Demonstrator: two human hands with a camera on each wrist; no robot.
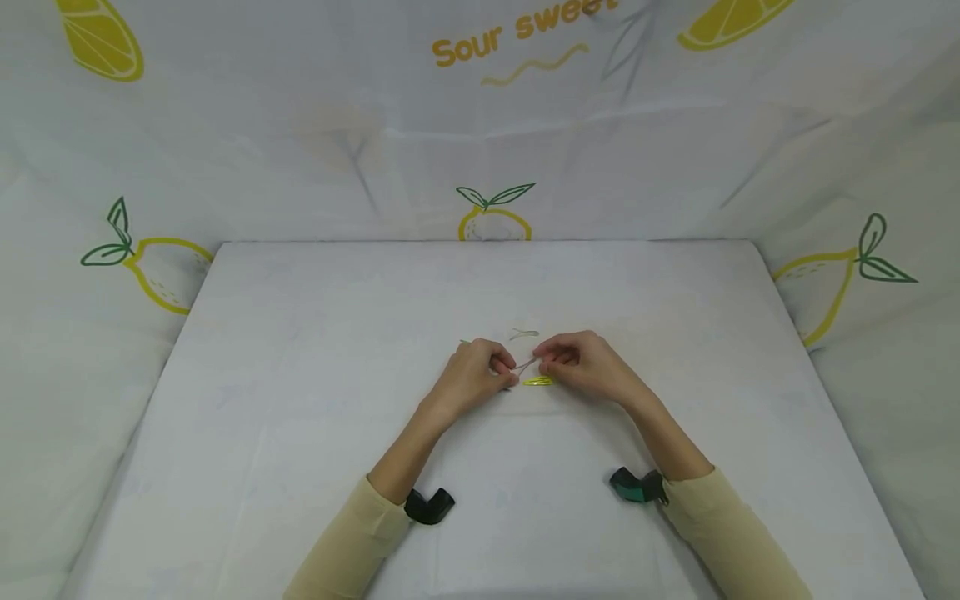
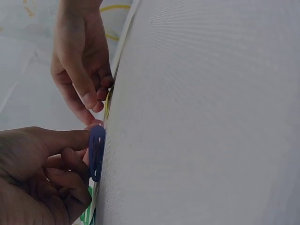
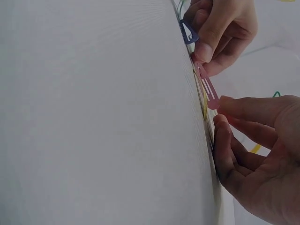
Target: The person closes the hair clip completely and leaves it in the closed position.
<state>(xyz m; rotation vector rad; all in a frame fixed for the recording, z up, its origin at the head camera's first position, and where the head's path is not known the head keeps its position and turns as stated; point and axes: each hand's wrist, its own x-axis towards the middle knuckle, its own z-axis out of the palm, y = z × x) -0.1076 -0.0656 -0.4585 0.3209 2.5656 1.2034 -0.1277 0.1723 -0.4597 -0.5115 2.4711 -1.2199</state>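
Note:
Over the middle of the table my left hand (image 1: 474, 371) and right hand (image 1: 587, 364) face each other. Between them stretches a pink snap hair clip (image 3: 207, 86). My right fingertips pinch its rounded end; the left thumb and finger hold the other end, where its two legs look spread apart in the head view. Right below it a yellow hair clip (image 1: 537, 381) lies on the table. A blue hair clip (image 2: 96, 152) is close by my left fingertips and overlaps them in the left wrist view; the left hand hides it from the head camera.
Behind the hands lies a pale, thin hair clip (image 1: 525, 333). A small greenish tip (image 1: 465, 342) shows past the back of my left hand. White cloth walls with lemon prints (image 1: 495, 223) rise behind and beside the white table (image 1: 300, 350).

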